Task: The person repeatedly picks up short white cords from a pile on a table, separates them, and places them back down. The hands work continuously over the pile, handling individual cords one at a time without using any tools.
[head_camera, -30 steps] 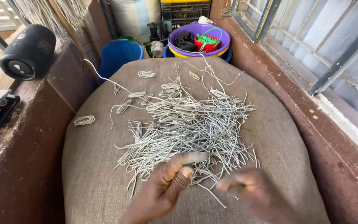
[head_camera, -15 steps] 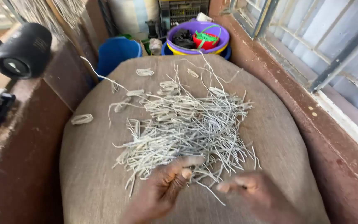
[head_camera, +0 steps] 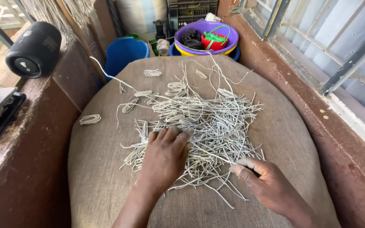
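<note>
Left hand [head_camera: 164, 158] lies flat, fingers extended, pressing the pile of pale cord pieces [head_camera: 199, 122] at the centre of the burlap sack [head_camera: 102, 169]. Right hand [head_camera: 267, 185], at the pile's near edge, pinches one strand [head_camera: 216, 158].

One head-worn view looks steeply down from close above a burlap sack [head_camera: 106, 177]; it faces forward toward a purple basin [head_camera: 216, 29] beyond.
</note>
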